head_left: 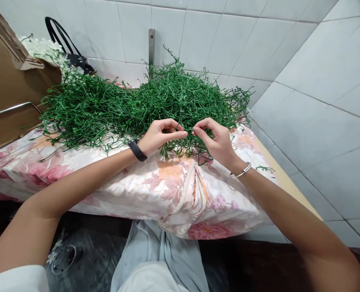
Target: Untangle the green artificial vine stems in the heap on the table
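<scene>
A big heap of thin green plastic stems (131, 101) lies on a floral cloth (155, 190) that covers the surface in front of me. My left hand (160, 136), with a black band on its wrist, pinches a green stem at the near edge of the heap. My right hand (215, 140), with a silver bracelet on its wrist, pinches the same stem close by. The fingertips of both hands almost meet.
A brown cardboard box (6, 81) stands at the left with a metal bar (12, 108) across it. White artificial flowers (41, 48) and a black bag (73, 56) sit behind the heap. A white tiled wall (304, 81) rises at the back and right.
</scene>
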The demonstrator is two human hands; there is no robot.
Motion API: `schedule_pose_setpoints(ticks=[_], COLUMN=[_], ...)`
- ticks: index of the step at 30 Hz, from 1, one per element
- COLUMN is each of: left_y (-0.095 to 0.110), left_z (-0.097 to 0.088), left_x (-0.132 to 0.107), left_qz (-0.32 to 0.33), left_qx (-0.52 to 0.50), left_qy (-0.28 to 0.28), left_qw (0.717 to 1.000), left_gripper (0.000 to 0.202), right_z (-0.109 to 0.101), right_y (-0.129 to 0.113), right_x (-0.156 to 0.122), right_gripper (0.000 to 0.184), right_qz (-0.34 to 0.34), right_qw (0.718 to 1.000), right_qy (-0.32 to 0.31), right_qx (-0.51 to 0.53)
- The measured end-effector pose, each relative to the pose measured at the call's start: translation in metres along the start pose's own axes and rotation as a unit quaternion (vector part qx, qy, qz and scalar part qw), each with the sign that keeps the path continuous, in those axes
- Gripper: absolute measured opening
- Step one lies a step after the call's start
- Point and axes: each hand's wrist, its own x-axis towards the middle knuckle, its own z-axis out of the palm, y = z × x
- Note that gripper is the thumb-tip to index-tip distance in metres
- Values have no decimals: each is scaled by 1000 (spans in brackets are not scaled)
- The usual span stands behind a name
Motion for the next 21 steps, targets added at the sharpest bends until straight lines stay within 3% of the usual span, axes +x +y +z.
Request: schedule_pose_setpoints(ticks=[5, 12, 17, 21], left_y=[3, 0, 1, 2], left_z=[4, 4, 6, 6], left_x=[-4, -4, -5, -5], left_qz=[1, 68, 32, 21], left_qx=[36, 49, -17, -39], left_qy=[-25, -16, -51, -43], left_qw=[999, 996, 998, 998], left_gripper=[30, 24, 19, 20], right_z=[1, 1, 2, 4], right_y=[-3, -5, -4, -3], right_x=[-3, -5, -5, -5], right_gripper=[14, 15, 16, 16], right_qz=[-27, 0, 12, 22], right_qw=[999, 1000, 999, 998], right_qy=[-9, -14, -17, -20], right_qx=[-35, -3, 39, 55])
